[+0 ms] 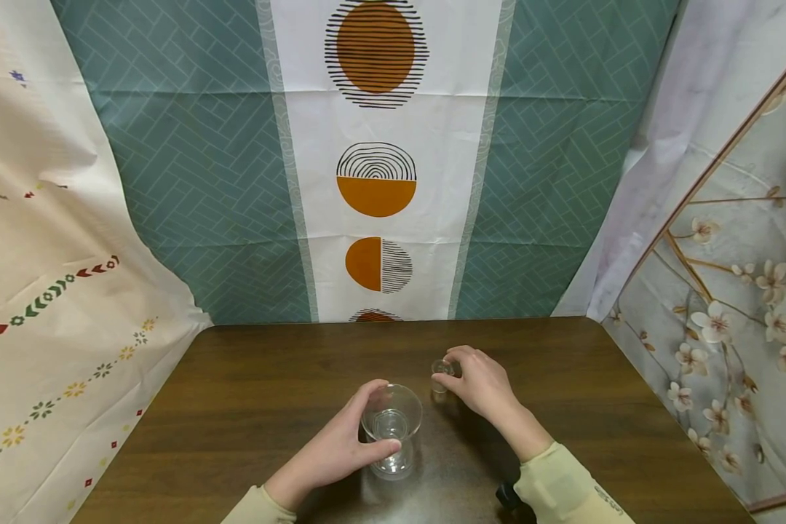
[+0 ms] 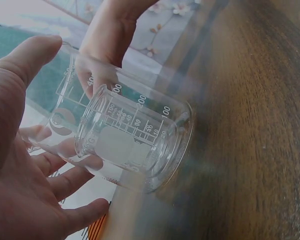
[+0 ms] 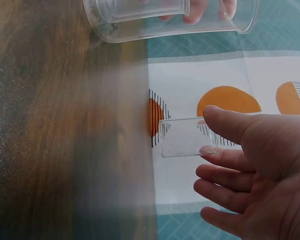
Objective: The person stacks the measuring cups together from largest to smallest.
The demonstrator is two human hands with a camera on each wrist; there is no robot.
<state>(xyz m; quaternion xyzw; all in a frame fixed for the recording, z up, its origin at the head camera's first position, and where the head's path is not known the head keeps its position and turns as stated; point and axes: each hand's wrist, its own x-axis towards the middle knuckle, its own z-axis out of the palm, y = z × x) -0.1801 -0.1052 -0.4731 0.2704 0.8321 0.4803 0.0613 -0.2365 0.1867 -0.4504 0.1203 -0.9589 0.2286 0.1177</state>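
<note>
Near the middle front of the table, my left hand (image 1: 340, 445) holds a large clear glass beaker (image 1: 414, 437), thumb and fingers on either side near its rim. Nested inside it is a smaller glass beaker (image 2: 115, 142); both show white printed graduations in the left wrist view. To the right and farther back, my right hand (image 1: 479, 380) pinches a tiny clear glass beaker (image 3: 182, 139) near its top between thumb and index finger. The other right fingers stay off the glass. The tiny beaker is upright, close over the tabletop.
The brown wooden table (image 1: 236, 407) ends at a back edge against a hanging cloth (image 1: 209, 182) with orange and white circle patterns. Patterned cloths hang at the left (image 1: 52, 291) and right (image 1: 714, 327). A black object (image 1: 507, 496) shows beside the right sleeve.
</note>
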